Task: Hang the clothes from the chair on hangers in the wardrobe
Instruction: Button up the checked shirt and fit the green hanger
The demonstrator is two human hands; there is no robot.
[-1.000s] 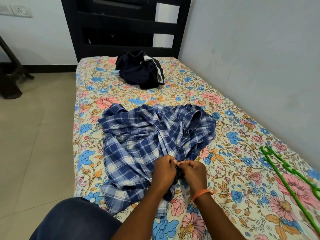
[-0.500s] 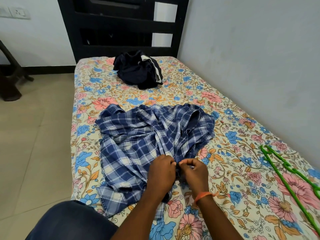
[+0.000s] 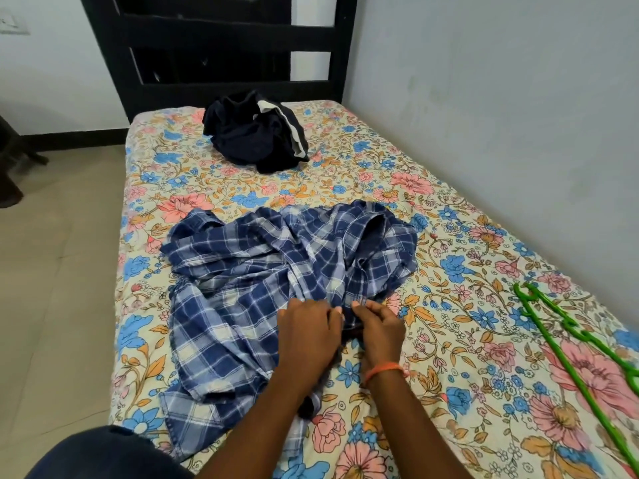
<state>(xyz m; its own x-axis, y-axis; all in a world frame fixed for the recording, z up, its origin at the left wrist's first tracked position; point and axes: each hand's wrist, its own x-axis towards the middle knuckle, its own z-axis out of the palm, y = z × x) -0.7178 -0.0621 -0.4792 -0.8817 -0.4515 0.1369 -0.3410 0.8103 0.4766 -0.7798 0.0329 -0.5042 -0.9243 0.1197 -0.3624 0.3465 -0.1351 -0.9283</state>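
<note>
Blue plaid shirt (image 3: 276,281) crumpled at frame center on floral bed (image 3: 449,375). Left hand (image 3: 307,337) and right hand (image 3: 380,331), both with fingers pinched on the shirt's front edge. Dark garment (image 3: 254,133) upper center by headboard (image 3: 214,50). Green hangers (image 3: 570,344) at right edge.

Shirt (image 3: 276,271) showing blue-and-white plaid. Garment (image 3: 254,133) near the bed's far edge looking black with a white stripe. Bedsheet (image 3: 449,357) showing cream ground with pink, blue and orange flowers. Hangers (image 3: 570,347) at the bed's right edge showing bright green. Wristband (image 3: 382,369) on the right hand (image 3: 380,328) showing orange. Headboard (image 3: 214,50) looking black. Wall (image 3: 501,98) looking pale grey-blue, floor (image 3: 58,288) beige.
</note>
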